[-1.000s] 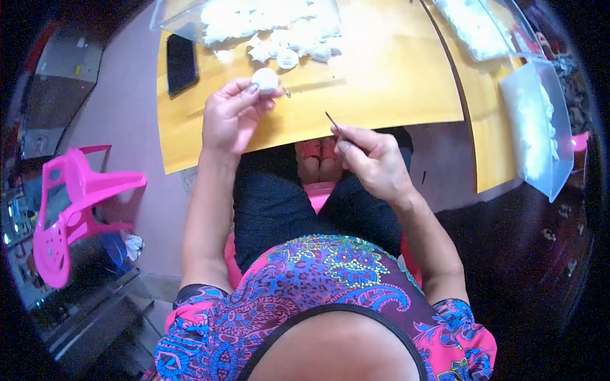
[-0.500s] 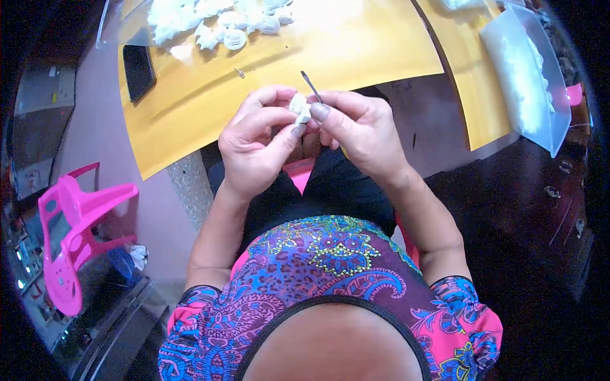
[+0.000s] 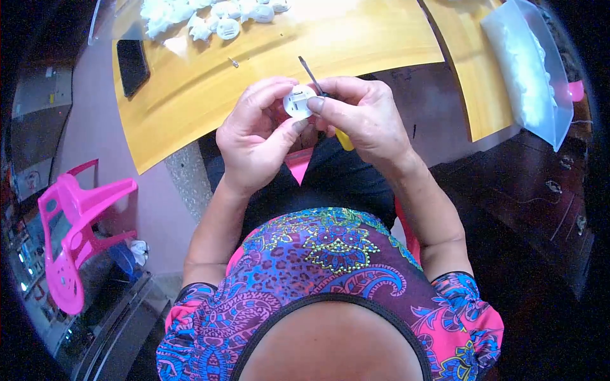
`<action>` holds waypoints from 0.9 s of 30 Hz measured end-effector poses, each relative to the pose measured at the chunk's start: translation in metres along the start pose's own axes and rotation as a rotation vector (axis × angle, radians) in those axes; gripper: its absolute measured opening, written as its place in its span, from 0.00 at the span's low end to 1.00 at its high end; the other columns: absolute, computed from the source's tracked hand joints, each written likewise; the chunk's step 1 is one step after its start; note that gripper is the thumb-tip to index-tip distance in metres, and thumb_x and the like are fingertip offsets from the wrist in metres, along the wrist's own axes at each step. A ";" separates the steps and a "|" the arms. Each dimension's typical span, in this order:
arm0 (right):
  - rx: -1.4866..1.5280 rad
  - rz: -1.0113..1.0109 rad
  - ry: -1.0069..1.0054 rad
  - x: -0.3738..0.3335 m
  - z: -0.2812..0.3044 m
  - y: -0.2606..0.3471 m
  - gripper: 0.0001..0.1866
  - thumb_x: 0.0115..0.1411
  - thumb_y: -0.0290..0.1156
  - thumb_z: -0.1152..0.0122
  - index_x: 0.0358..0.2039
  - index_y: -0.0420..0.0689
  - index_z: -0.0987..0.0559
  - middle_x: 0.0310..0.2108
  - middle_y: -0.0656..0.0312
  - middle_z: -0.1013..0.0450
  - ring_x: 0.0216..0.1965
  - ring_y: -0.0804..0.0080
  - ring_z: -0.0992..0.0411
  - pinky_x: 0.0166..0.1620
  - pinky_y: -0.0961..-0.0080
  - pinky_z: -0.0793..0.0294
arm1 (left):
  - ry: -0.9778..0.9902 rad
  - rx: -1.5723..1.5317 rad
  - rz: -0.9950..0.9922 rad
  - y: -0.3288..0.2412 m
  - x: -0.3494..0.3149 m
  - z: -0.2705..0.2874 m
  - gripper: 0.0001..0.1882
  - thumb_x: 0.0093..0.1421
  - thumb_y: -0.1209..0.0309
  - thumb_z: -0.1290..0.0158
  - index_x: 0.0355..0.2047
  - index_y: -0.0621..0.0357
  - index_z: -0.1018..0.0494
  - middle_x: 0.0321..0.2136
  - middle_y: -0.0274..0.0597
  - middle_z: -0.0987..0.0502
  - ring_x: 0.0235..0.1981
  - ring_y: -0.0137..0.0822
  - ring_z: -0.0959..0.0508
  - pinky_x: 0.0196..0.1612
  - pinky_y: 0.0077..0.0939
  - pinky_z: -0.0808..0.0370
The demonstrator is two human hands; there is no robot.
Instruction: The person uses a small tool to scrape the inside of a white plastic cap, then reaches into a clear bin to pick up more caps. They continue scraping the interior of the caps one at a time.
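Two hands meet over the near edge of the table (image 3: 190, 108) — your left grip, the left hand (image 3: 254, 134), holds a white disc (image 3: 295, 105); your right hand (image 3: 362, 119) grasps a screwdriver (image 3: 311, 73), thumb against the disc. Bare table stretches right of the loose white pieces (image 3: 227, 28). A clear bin (image 3: 563, 124) by the right edge holds white pieces — so does a second bin (image 3: 109, 30), cut off upper left.

smooth white plastic disc (image 3: 297, 105), metal screwdriver shaft (image 3: 311, 74), glossy wood-look tabletop (image 3: 362, 38), pink plastic chair (image 3: 77, 198)

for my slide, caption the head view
Left hand holds a white disc; right hand, gripping a screwdriver, touches it.
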State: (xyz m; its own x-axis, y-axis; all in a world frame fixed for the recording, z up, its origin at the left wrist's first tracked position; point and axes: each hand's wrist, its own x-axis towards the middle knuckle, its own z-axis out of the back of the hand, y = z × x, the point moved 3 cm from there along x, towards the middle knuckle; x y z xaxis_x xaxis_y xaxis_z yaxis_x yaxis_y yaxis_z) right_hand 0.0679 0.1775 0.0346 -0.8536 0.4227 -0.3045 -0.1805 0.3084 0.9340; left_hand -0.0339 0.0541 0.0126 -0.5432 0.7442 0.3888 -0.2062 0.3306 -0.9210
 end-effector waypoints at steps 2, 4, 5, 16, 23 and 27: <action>0.048 0.018 -0.022 -0.001 -0.003 -0.002 0.13 0.56 0.30 0.39 0.38 0.34 0.20 0.25 0.65 0.25 0.25 0.86 0.30 0.29 0.85 0.29 | -0.025 -0.132 0.074 0.004 -0.002 -0.003 0.23 0.51 0.88 0.44 0.49 0.67 0.31 0.49 0.49 0.30 0.46 0.34 0.27 0.49 0.27 0.28; 0.130 0.016 -0.035 -0.001 -0.008 -0.008 0.12 0.57 0.30 0.39 0.38 0.35 0.20 0.24 0.66 0.25 0.24 0.86 0.31 0.27 0.86 0.29 | -0.055 -0.260 0.149 0.007 -0.007 -0.005 0.23 0.52 0.87 0.44 0.50 0.67 0.31 0.48 0.48 0.29 0.46 0.34 0.26 0.49 0.26 0.28; 0.126 0.006 -0.023 -0.001 -0.010 -0.012 0.12 0.58 0.30 0.41 0.38 0.35 0.20 0.23 0.68 0.26 0.23 0.86 0.32 0.26 0.86 0.30 | -0.085 -0.287 0.184 0.008 -0.010 -0.005 0.23 0.53 0.86 0.44 0.51 0.67 0.32 0.46 0.48 0.28 0.45 0.34 0.26 0.49 0.26 0.27; -0.409 0.344 -0.001 -0.004 -0.005 -0.001 0.16 0.61 0.20 0.51 0.50 0.40 0.25 0.29 0.64 0.26 0.23 0.84 0.34 0.28 0.86 0.32 | -0.188 -0.476 0.253 0.008 -0.003 0.026 0.21 0.55 0.85 0.46 0.50 0.67 0.31 0.44 0.50 0.25 0.44 0.37 0.23 0.49 0.31 0.26; -0.682 0.682 -0.011 -0.004 -0.010 0.001 0.19 0.54 0.14 0.48 0.47 0.38 0.24 0.29 0.57 0.26 0.27 0.72 0.28 0.32 0.80 0.28 | -0.161 -0.458 0.219 0.008 -0.004 0.027 0.23 0.54 0.79 0.42 0.52 0.61 0.30 0.47 0.57 0.27 0.42 0.39 0.23 0.46 0.31 0.25; -0.778 0.658 -0.004 -0.007 -0.015 0.006 0.20 0.52 0.13 0.47 0.47 0.39 0.24 0.28 0.55 0.26 0.27 0.67 0.26 0.32 0.79 0.27 | -0.181 -0.369 0.255 0.009 -0.008 0.029 0.23 0.54 0.79 0.42 0.52 0.66 0.32 0.44 0.54 0.24 0.40 0.38 0.22 0.44 0.30 0.23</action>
State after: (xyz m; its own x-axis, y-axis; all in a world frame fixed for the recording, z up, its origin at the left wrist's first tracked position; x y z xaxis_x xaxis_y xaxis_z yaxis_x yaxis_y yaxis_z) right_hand 0.0656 0.1637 0.0449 -0.8967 0.3116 0.3144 0.0557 -0.6252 0.7785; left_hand -0.0546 0.0340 0.0007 -0.6784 0.7263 0.1106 0.2368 0.3587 -0.9029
